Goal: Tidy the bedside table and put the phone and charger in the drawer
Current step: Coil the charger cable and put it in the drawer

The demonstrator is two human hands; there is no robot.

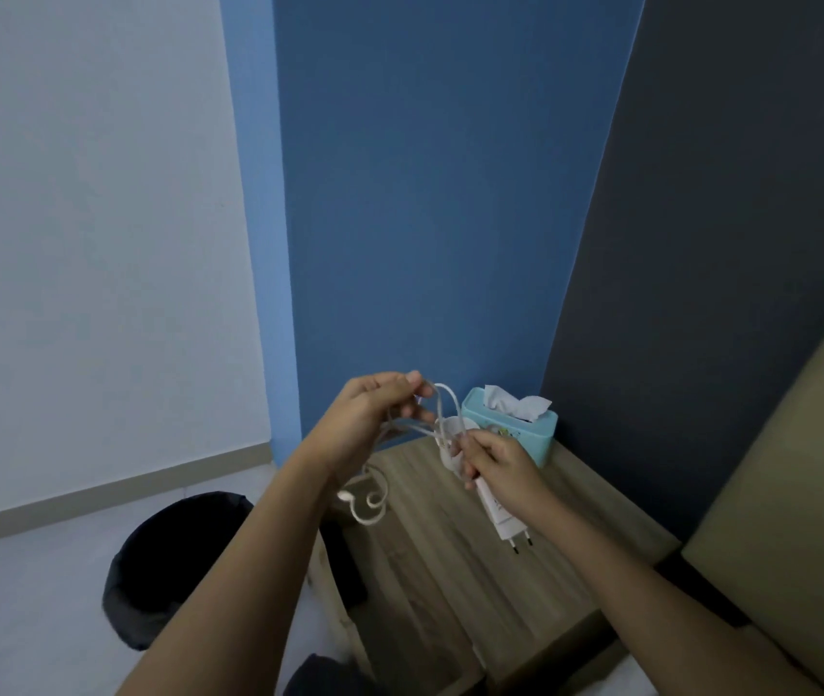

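Above the near counter (455, 585), the right hand (500, 462) grips the charger (503, 514) while the left hand (375, 414) pinches its cable (442, 409), apparently coiling it; next, probably the drawer.

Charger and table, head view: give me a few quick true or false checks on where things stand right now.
1. The right hand holds the charger. True.
2. The charger lies flat on the table. False: it is held above the table, prongs pointing down.
3. The left hand holds loops of the cable. True.
4. The tissue box stands at the table's front edge. False: it stands at the back, by the wall.
5. A dark bin stands on the floor left of the table. True.
6. The phone lies on the tabletop. False: no phone is visible there.
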